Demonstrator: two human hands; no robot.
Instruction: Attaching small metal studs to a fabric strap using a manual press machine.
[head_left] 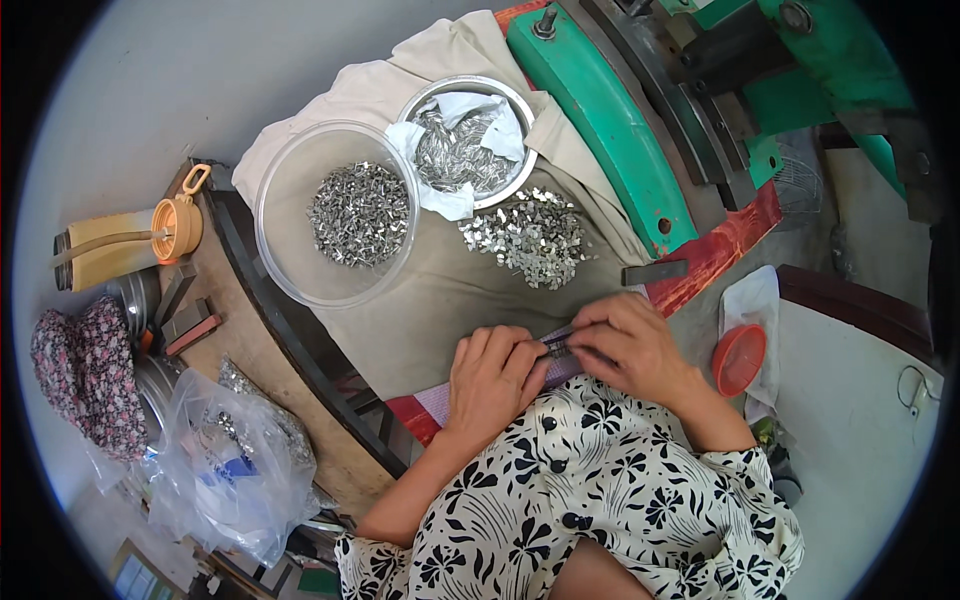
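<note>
My left hand and my right hand meet over a narrow purple strip carrying a row of small metal pieces, and both pinch it near my lap. Just beyond my hands a loose heap of small shiny metal clips lies on a beige cloth. A clear plastic bowl further left holds more of these clips. A steel bowl lined with white paper holds thin metal parts.
A green press machine with a red base stands at the right rear. An orange-lidded bottle lies at the left, with a floral cloth and a plastic bag below it. An orange lid sits to my right.
</note>
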